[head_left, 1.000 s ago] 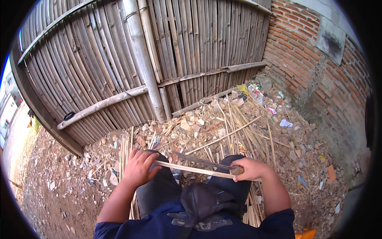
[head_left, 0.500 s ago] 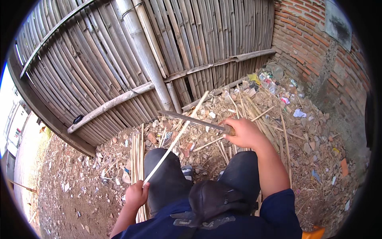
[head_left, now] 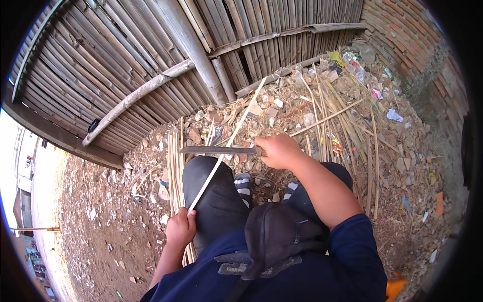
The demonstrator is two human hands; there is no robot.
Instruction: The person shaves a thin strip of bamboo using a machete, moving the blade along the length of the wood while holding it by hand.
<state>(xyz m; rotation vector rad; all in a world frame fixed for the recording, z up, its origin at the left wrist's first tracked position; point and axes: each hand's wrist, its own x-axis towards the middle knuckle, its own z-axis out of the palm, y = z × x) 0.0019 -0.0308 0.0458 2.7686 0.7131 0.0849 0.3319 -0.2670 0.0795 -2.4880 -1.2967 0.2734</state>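
My left hand (head_left: 181, 229) is closed round the near end of a long pale bamboo strip (head_left: 207, 183), which slants up and away across my left thigh. In my right hand (head_left: 278, 151) is the handle of a machete (head_left: 216, 150). Its dark, flat blade points left and crosses the strip above my left knee; whether the edge presses into the strip I cannot tell. More cut strips lie in a bundle (head_left: 175, 171) beside my left leg, partly hidden by my left hand and arm.
Loose strips and sticks (head_left: 327, 118) lie beyond my right knee. Rubble, straw and litter (head_left: 352, 68) cover the ground. A bamboo fence (head_left: 146, 60) stands ahead, with a brick wall (head_left: 402, 40) at the far right. A dark bag (head_left: 274, 236) hangs at my waist.
My right hand and the machete have moved left and nearer to me, and the blade lies more level. The left hand keeps its grip on the strip. The view has tilted downward.
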